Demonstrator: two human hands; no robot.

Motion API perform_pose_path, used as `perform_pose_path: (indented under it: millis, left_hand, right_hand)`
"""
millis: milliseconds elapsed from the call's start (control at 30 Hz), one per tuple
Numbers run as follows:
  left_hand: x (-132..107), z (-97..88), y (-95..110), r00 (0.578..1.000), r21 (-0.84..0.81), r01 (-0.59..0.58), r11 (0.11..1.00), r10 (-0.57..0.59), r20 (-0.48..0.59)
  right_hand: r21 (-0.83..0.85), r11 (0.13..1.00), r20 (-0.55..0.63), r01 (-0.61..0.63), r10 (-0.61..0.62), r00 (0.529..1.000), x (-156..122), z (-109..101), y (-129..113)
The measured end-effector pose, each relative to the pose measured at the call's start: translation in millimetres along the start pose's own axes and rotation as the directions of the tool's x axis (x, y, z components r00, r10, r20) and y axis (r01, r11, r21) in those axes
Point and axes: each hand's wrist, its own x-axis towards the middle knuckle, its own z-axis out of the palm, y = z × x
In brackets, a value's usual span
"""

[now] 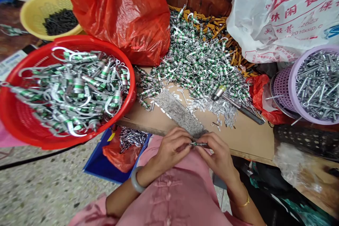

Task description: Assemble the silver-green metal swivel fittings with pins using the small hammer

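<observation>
Between my two hands, near the table's front edge, is a thin metal part with a green section (196,144). My left hand (173,146) pinches its left end between thumb and fingers. The right end is pinched by my right hand (217,150). Just beyond my fingertips lies a flat speckled grey bar (181,111). A large heap of silver-and-green metal parts with curved hooks (198,54) covers the back of the table. Small flat metal links (227,111) are scattered right of the bar. A hammer (235,103) rests across the heap's front right edge.
On the left, a red plastic basket (134,88) holds more silver-and-green parts. Behind it are a yellow basket (31,14) of black pieces and a red bag (127,17). A purple basket (284,84) of metal pins and a white bag (254,17) occupy the right. A blue bin (96,159) sits below.
</observation>
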Motion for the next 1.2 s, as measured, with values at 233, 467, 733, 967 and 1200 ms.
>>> perform_pose_path:
  millis: [233, 467, 733, 967, 1200]
  left_hand:
    - [-3.5, 9.3, -5.6, 0.954, -0.250, 0.299, 0.921, -0.283, 0.097]
    - [-22.8, 36.5, -19.1, 0.801, -0.666, 0.528, 0.528, -0.571, 0.182]
    - [-28.1, 44.7, -25.5, 0.792, -0.744, 0.503, 0.440, -0.579, 0.193]
    - [-26.7, 51.9, -28.8, 0.784, -0.699, 0.447, 0.558, -0.621, 0.006]
    - [-19.5, 38.3, -29.2, 0.798, -0.650, 0.435, 0.623, -0.601, -0.042]
  right_hand:
    - [0.079, 0.984, 0.095, -0.158, 0.150, 0.984, -2.4, -0.2, 6.0]
    - [0.304, 0.776, 0.200, -0.552, 0.515, 0.834, -20.6, 8.7, 17.0]
    - [0.225, 0.819, 0.154, -0.528, 0.506, 0.849, -21.4, 4.7, 17.8]
    - [0.069, 0.864, 0.047, -0.498, 0.496, 0.867, -17.5, -1.9, 17.0]
    - [-0.497, 0.782, -0.360, -0.376, 0.209, 0.909, -7.3, -18.5, 64.2]
